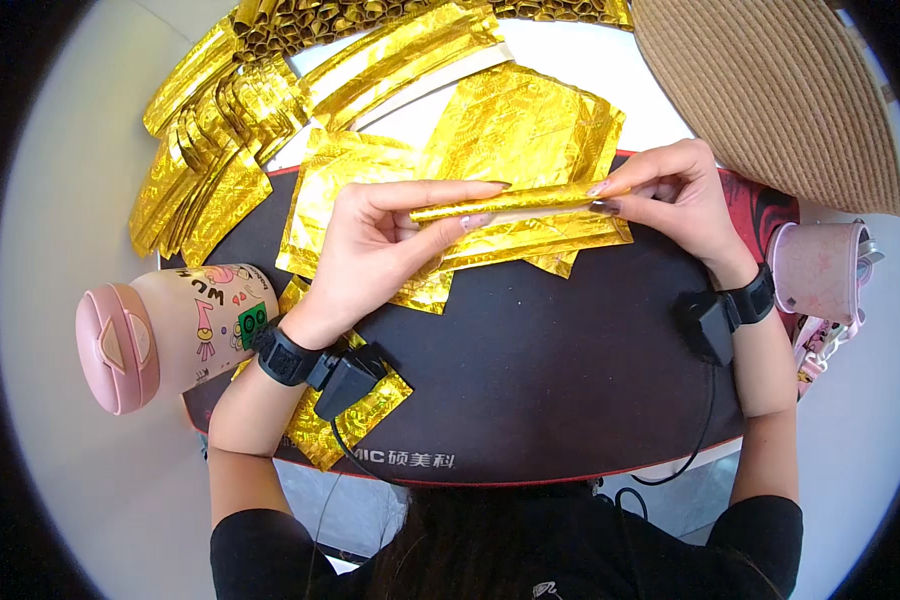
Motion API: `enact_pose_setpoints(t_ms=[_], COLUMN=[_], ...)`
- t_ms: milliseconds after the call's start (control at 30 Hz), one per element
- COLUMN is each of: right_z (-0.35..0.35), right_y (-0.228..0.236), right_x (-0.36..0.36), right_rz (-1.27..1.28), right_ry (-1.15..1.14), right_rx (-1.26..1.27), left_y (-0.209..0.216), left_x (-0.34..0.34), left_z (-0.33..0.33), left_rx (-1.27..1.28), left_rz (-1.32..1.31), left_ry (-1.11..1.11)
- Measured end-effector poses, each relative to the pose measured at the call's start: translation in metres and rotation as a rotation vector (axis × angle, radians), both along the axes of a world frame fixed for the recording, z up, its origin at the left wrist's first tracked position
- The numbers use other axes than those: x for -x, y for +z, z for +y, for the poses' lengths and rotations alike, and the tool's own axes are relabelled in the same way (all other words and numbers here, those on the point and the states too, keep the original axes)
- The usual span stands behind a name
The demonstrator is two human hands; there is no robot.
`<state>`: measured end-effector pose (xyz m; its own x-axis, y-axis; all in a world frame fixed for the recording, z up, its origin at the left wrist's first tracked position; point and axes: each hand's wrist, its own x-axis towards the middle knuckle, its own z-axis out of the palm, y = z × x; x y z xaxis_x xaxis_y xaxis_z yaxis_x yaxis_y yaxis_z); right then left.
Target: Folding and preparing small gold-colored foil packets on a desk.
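Black shirt (650,560), left hand (375,228) and right hand (678,198) pinching gold roll (540,202), lettered mat (550,370), lettered bottle (195,325)

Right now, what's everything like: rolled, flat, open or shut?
Gold piece: at least partly rolled, pinched by left hand and right hand
Gold sheets: spread out, overlapping
Gold tubes: rolled, packed together
Gold strips: fanned out
Bottle: lid on
Dark mat: flat, partly covered

we log white tabletop (55,260), bowed by lens; red-edged dark mat (540,380) laid on it. past near edge we see grey floor (362,512). light bright, strongest toward tabletop's far middle.
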<state>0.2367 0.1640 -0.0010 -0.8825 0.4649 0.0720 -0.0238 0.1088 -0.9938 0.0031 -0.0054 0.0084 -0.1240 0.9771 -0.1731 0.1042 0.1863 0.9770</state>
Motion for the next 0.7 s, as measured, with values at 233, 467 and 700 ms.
enact_pose_setpoints(t_ms=[233, 467, 700], right_z=[0.0004, -0.0003, -0.0002], right_y=[-0.0023, 0.0008, -0.0011], right_x=[-0.0015, 0.0007, 0.0025], right_rz=[0.103, 0.102, 0.132], right_ry=[0.022, 0.026, 0.001], right_rx=[-0.002, -0.196, -0.322], left_y=[-0.0019, -0.0028, 0.0014], left_x=[0.0038, 0.0087, 0.0094], left_z=[-0.0018, -0.0006, -0.0022], left_rx=[-0.140, -0.117, -0.026], left_rz=[-0.102, -0.204, -0.016], left_ry=[-0.007, -0.014, -0.043])
